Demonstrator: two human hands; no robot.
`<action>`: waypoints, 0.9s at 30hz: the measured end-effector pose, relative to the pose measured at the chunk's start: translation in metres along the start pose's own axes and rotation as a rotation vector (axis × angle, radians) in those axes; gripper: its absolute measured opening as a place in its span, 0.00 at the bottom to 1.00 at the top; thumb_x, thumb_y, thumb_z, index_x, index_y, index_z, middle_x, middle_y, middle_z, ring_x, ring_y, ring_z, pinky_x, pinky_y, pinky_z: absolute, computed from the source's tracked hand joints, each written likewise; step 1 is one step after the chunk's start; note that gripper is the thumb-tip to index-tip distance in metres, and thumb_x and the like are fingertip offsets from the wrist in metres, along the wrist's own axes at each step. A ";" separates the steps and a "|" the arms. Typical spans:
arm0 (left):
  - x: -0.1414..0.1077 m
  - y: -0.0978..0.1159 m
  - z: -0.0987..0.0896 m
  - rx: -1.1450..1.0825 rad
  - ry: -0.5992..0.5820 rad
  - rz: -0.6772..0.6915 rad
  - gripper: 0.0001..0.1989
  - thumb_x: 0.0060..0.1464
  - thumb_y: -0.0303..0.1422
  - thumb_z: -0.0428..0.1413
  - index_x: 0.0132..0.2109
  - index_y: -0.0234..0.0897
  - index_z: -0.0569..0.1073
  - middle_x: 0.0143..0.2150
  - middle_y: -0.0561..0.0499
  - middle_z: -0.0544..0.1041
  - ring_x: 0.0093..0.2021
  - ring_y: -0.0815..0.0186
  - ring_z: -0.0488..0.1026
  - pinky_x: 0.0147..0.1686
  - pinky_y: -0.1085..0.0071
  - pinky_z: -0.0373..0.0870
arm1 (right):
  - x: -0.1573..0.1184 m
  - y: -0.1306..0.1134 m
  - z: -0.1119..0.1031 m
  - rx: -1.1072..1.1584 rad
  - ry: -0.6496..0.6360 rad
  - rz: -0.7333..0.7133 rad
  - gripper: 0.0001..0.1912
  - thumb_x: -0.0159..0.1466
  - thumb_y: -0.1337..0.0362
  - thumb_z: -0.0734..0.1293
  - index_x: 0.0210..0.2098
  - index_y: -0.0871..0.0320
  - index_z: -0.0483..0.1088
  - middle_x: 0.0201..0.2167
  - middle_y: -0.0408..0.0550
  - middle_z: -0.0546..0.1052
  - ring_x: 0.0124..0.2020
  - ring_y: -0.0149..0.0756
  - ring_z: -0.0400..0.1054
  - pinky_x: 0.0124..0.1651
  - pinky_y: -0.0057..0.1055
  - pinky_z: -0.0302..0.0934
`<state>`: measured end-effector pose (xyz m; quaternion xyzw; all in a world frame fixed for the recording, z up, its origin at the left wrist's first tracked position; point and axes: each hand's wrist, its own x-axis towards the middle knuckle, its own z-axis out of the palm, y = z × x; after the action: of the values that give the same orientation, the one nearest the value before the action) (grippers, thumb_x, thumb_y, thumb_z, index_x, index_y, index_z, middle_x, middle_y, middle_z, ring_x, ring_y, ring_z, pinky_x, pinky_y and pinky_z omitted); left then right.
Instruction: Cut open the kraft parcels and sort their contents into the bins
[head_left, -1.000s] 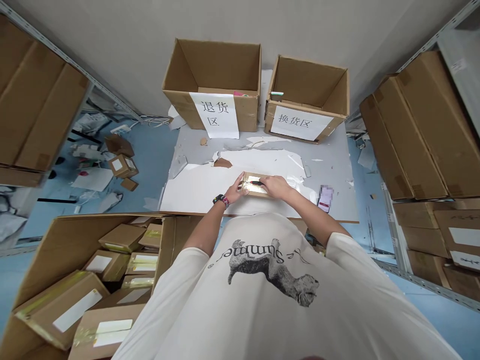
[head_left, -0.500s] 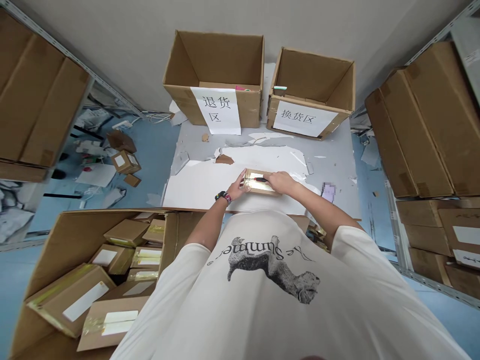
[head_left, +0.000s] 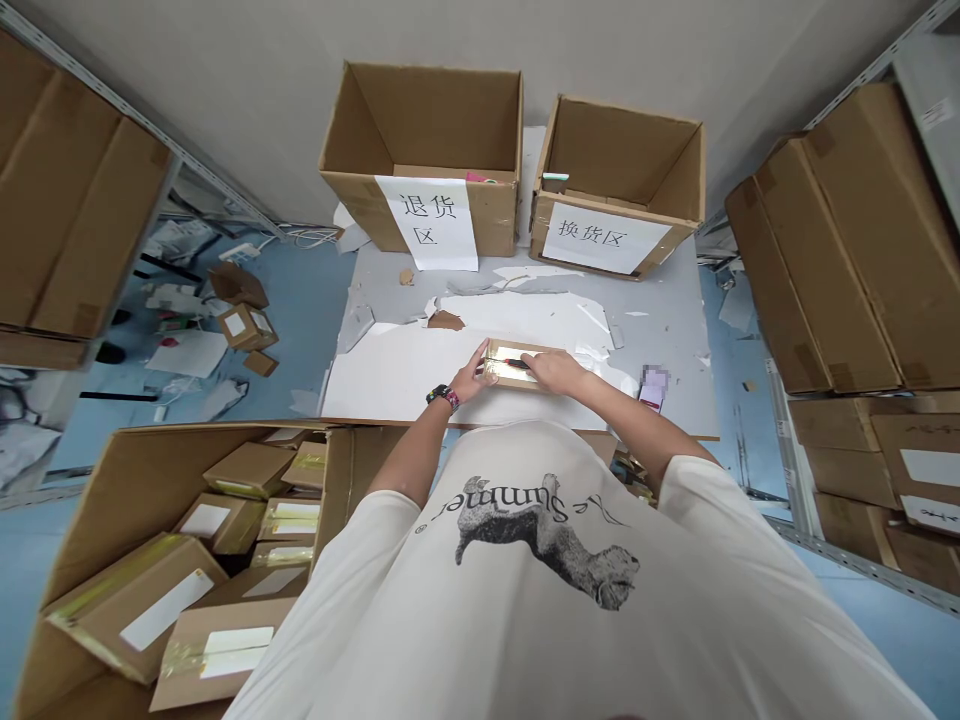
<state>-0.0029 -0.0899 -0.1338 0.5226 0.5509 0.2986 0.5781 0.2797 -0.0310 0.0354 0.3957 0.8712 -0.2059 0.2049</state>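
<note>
A small cardboard parcel point(head_left: 525, 381) with shiny tape lies on the white-topped table point(head_left: 405, 385), close to its front edge. Around the parcel's left end, my left hand point(head_left: 471, 375) is closed. My right hand point(head_left: 555, 371) is wrapped round a black and red cutter point(head_left: 516, 363) and rests over the parcel's right part. The cutter points left, with its tip over the tape; whether it touches the tape cannot be made out.
Two open labelled cartons point(head_left: 499, 220) point(head_left: 675, 215) stand at the table's back. A phone-like purple item point(head_left: 652, 388) lies right. A large carton point(head_left: 112, 500) of parcels is at lower left. Shelved boxes point(head_left: 847, 260) flank the right.
The cutter and my right hand have moved slightly left along the parcel. The whole view has shifted a little. Both hands keep their hold.
</note>
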 end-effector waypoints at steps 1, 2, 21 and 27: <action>0.000 0.000 0.000 0.004 -0.003 0.004 0.68 0.59 0.51 0.73 0.93 0.47 0.44 0.79 0.36 0.77 0.70 0.44 0.82 0.76 0.42 0.74 | -0.001 -0.001 0.002 0.000 -0.004 -0.005 0.23 0.86 0.62 0.59 0.76 0.55 0.69 0.61 0.65 0.87 0.63 0.59 0.83 0.63 0.45 0.71; 0.000 -0.001 -0.001 0.010 -0.006 0.004 0.68 0.59 0.51 0.72 0.93 0.47 0.44 0.79 0.36 0.77 0.70 0.44 0.82 0.76 0.42 0.74 | -0.001 -0.002 0.003 0.002 -0.010 -0.011 0.24 0.86 0.64 0.58 0.77 0.54 0.67 0.61 0.65 0.87 0.63 0.59 0.83 0.63 0.44 0.71; 0.006 -0.013 -0.008 0.103 -0.034 0.038 0.69 0.63 0.59 0.69 0.94 0.46 0.38 0.81 0.35 0.75 0.76 0.42 0.78 0.77 0.41 0.72 | -0.004 -0.007 -0.021 -0.089 0.014 -0.077 0.31 0.81 0.68 0.61 0.82 0.57 0.62 0.64 0.65 0.85 0.63 0.57 0.83 0.60 0.42 0.71; 0.002 -0.013 -0.006 0.061 -0.025 0.015 0.67 0.63 0.55 0.70 0.94 0.49 0.39 0.82 0.34 0.74 0.73 0.43 0.80 0.74 0.43 0.76 | -0.001 -0.005 -0.025 -0.063 0.024 -0.133 0.27 0.83 0.64 0.61 0.79 0.57 0.67 0.62 0.64 0.87 0.64 0.56 0.83 0.60 0.41 0.71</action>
<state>-0.0111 -0.0896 -0.1455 0.5478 0.5488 0.2794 0.5663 0.2716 -0.0218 0.0578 0.3327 0.9040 -0.1867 0.1928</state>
